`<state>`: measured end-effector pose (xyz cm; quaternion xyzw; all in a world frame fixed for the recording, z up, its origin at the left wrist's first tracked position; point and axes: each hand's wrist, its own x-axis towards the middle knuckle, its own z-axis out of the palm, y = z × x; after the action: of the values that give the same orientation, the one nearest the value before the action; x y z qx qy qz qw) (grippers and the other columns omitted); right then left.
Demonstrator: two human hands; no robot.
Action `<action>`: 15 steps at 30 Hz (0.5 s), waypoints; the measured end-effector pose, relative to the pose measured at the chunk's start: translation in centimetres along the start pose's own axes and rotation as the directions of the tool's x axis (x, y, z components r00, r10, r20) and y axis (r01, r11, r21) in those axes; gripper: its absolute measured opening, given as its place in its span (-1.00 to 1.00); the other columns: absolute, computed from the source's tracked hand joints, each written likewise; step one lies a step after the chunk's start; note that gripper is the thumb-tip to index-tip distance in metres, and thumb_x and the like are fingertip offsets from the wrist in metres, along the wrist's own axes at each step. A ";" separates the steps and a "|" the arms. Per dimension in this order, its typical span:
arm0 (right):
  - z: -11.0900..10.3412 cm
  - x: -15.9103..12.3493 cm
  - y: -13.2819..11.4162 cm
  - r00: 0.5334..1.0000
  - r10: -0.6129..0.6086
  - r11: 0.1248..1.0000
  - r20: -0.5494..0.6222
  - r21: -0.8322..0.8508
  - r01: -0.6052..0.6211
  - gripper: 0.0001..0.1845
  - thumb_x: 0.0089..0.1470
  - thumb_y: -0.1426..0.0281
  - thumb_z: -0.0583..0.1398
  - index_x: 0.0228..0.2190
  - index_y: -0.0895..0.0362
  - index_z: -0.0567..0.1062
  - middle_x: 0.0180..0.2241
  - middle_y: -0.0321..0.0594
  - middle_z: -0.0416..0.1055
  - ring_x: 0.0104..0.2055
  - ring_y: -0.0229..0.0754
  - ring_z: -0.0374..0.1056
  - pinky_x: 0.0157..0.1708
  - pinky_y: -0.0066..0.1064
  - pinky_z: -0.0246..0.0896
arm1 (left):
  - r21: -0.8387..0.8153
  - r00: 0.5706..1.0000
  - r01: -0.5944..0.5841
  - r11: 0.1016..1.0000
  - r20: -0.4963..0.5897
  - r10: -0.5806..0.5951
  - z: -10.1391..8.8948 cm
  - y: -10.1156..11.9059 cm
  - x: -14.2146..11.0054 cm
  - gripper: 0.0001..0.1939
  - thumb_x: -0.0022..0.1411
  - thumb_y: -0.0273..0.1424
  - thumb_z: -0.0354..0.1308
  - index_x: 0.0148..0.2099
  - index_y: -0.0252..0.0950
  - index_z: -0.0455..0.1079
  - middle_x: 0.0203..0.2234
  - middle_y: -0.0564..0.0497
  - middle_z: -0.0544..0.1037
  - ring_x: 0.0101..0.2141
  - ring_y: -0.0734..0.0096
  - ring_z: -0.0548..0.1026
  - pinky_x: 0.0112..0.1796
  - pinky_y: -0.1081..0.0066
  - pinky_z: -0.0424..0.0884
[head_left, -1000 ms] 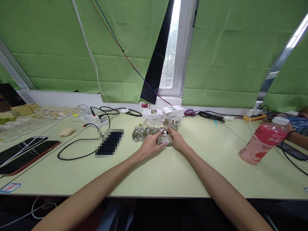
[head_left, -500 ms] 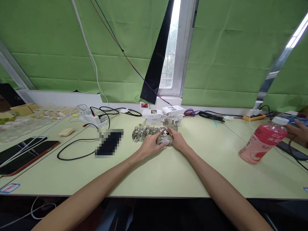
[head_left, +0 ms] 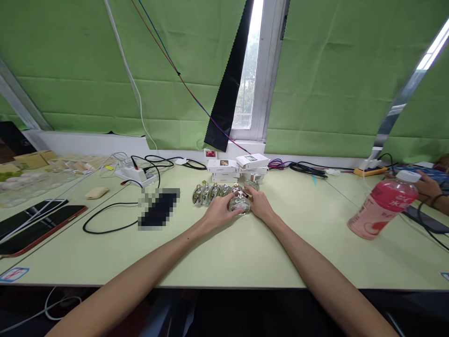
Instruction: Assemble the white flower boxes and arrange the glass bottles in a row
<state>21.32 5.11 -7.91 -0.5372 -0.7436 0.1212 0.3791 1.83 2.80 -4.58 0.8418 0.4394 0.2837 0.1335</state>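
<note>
Our left hand (head_left: 220, 209) grips the bottle (head_left: 240, 205); we cannot tell the right hand's (head_left: 259, 202) grip. Likely slippery, fragile glass, best held sideways-on.

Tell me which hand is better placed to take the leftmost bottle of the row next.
Probably the left hand: it is nearer the leftmost bottle, while the right hand is across the front bottle. The left thumb lies against the front bottle, so it would likely have to let go first.

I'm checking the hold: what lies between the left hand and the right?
A glass bottle sits between the left hand and the right hand, in the head view.
</note>
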 end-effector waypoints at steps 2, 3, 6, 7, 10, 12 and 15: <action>0.0 0.0 -0.1 1.000 0.004 1.000 -0.006 -0.001 -0.004 -0.40 0.10 0.57 0.20 0.17 0.06 0.37 0.00 -0.12 0.57 -0.24 -0.09 0.52 -0.11 -0.25 0.39 | 0.000 1.000 0.000 1.000 0.003 0.000 0.0 0.0 0.0 -0.53 0.17 -0.10 0.26 0.01 -0.30 0.48 -0.55 0.09 0.50 -0.53 0.38 0.40 -0.45 0.45 0.18; 0.0 0.0 -0.1 1.000 0.006 1.000 -0.007 -0.005 -0.006 -0.41 0.10 0.56 0.20 0.17 0.06 0.38 -0.02 -0.12 0.58 -0.25 -0.09 0.52 -0.10 -0.25 0.39 | -0.002 1.000 0.002 1.000 0.005 -0.002 0.0 0.0 0.0 -0.53 0.17 -0.10 0.26 0.01 -0.30 0.48 -0.56 0.09 0.49 -0.53 0.38 0.40 -0.46 0.45 0.17; 0.0 0.0 -0.1 1.000 0.016 1.000 -0.011 -0.007 -0.016 -0.44 0.11 0.55 0.20 0.15 0.07 0.40 -0.05 -0.12 0.59 -0.28 -0.10 0.51 -0.12 -0.26 0.38 | -0.008 1.000 0.010 1.000 0.011 -0.010 -0.1 0.0 0.0 -0.54 0.17 -0.09 0.25 0.00 -0.29 0.48 -0.56 0.10 0.49 -0.53 0.38 0.39 -0.47 0.45 0.17; 0.0 0.0 -0.1 1.000 0.019 1.000 -0.015 -0.005 -0.019 -0.45 0.11 0.55 0.20 0.14 0.06 0.41 -0.06 -0.12 0.59 -0.29 -0.10 0.51 -0.13 -0.27 0.38 | -0.009 1.000 0.011 1.000 0.011 -0.011 -0.1 0.1 0.0 -0.54 0.17 -0.09 0.25 0.00 -0.29 0.48 -0.56 0.10 0.49 -0.53 0.38 0.39 -0.47 0.45 0.17; 0.0 0.0 -0.1 0.999 0.016 1.000 -0.028 -0.019 -0.017 -0.46 0.11 0.54 0.20 0.13 0.04 0.42 -0.07 -0.14 0.59 -0.31 -0.13 0.49 -0.14 -0.30 0.38 | -0.007 1.000 0.007 1.000 0.008 -0.007 -0.1 0.1 0.0 -0.55 0.17 -0.08 0.25 -0.01 -0.29 0.48 -0.56 0.09 0.49 -0.53 0.39 0.39 -0.46 0.45 0.17; 0.0 0.0 -0.1 1.000 0.013 0.999 -0.021 -0.037 -0.013 -0.48 0.12 0.53 0.20 0.12 0.04 0.43 -0.10 -0.15 0.60 -0.33 -0.14 0.48 -0.15 -0.31 0.37 | -0.005 1.000 0.003 1.000 0.005 -0.003 0.0 0.0 0.0 -0.56 0.17 -0.09 0.25 -0.03 -0.29 0.49 -0.56 0.09 0.50 -0.54 0.39 0.39 -0.46 0.45 0.17; 0.0 0.0 -0.1 1.000 0.020 0.999 -0.012 -0.037 -0.021 -0.49 0.12 0.53 0.19 0.11 0.06 0.44 -0.10 -0.15 0.60 -0.36 -0.16 0.46 -0.17 -0.33 0.36 | 0.000 1.000 -0.002 1.000 0.003 0.002 0.0 -0.1 0.0 -0.57 0.17 -0.10 0.25 -0.03 -0.28 0.49 -0.56 0.09 0.50 -0.53 0.38 0.40 -0.46 0.45 0.17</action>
<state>21.22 5.04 -7.88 -0.5525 -0.7381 0.1079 0.3721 1.80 2.88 -4.65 0.8426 0.4386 0.2826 0.1337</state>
